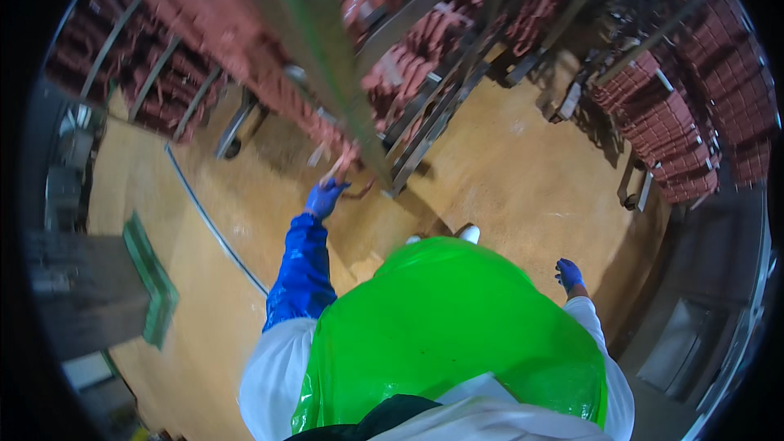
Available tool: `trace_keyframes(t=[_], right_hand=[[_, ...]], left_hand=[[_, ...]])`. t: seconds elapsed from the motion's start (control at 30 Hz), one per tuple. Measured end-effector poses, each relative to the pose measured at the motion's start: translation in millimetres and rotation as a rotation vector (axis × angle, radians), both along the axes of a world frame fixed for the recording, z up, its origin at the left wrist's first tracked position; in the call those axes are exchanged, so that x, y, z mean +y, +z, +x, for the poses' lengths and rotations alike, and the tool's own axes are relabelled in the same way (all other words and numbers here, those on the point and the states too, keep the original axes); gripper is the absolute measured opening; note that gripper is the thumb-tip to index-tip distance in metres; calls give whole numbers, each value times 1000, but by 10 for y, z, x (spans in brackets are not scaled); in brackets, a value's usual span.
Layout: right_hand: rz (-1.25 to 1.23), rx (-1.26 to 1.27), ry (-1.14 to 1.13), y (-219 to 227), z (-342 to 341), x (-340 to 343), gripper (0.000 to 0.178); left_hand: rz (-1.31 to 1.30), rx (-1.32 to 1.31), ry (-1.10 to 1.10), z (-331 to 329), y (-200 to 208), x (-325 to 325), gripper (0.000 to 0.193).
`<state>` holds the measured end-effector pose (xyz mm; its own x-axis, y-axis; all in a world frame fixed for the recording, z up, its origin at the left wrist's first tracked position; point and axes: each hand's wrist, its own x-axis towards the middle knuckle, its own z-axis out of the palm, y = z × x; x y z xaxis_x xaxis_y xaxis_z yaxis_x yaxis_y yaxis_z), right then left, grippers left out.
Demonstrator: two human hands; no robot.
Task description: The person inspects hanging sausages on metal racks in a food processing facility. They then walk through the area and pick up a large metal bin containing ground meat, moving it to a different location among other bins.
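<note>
The lower end of a strand of red links [344, 161] hung at the near lower corner of the middle rack [331, 57], beside the foot of its upright. On my feed, the left hand [323, 198], in a blue glove, had its fingers up against that end; I could not tell whether they gripped it or only touched it. I judged the strand light at its tip but weighty as a full row, soft, bendy and probably slick, with a skin that might split under a pinch. I would have cupped it from below with several fingers, near the end.

The links were too many and too blurred for me to count. I made out three main hanging groups: the middle one, a left group [139, 65] and a right group [653, 126].

The right hand [569, 275], gloved too, hung well apart from the racks with nothing visible in it; I could not tell how far its fingers were closed.

Nearer me I counted one green apron [449, 318], one blue sleeve [302, 265] and two white shoe tips [469, 233]. One grey line [214, 231] curved across the tan floor [514, 171], and one green angled strip [155, 286] stood farther left.
</note>
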<state>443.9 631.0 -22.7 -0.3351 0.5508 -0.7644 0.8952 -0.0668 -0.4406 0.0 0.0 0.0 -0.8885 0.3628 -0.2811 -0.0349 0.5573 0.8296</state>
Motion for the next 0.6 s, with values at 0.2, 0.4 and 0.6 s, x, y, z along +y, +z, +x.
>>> trace_keyframes(t=[0.2, 0.4, 0.6], right_hand=[[-16, 83, -12, -329, 420, 167, 51], [-43, -28, -3, -489, 871, 437, 49], [-115, -41, -174, -536, 987, 943, 47]], left_hand=[[63, 137, 93, -154, -440, 428, 18], [175, -453, -34, -44, -880, 814, 17], [-451, -427, 203, 554, -1257, 791, 34]])
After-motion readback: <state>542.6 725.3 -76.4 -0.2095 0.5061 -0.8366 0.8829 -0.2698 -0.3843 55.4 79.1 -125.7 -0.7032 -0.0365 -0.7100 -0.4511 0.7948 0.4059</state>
